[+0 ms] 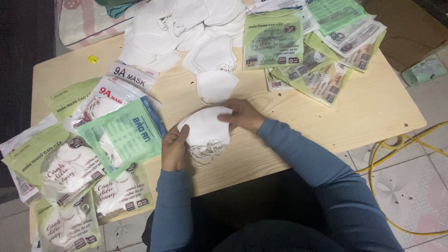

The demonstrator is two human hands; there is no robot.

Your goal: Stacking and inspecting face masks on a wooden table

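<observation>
My left hand [174, 150] grips the left edge of a small stack of white folded face masks [206, 127], whose ear loops hang below. Across from it, my right hand [243, 115] pinches the stack's upper right edge. Both hands hold the stack just above the light wooden table [373, 107]. One loose white mask [215, 85] lies flat just beyond the stack. A large heap of white masks [177, 28] sits at the table's far edge.
Green and clear mask packets [116, 135] overlap on the left of the table, some filled. More green packets [317, 46] are piled at the far right. A yellow cable [373, 163] loops on the tiled floor to the right.
</observation>
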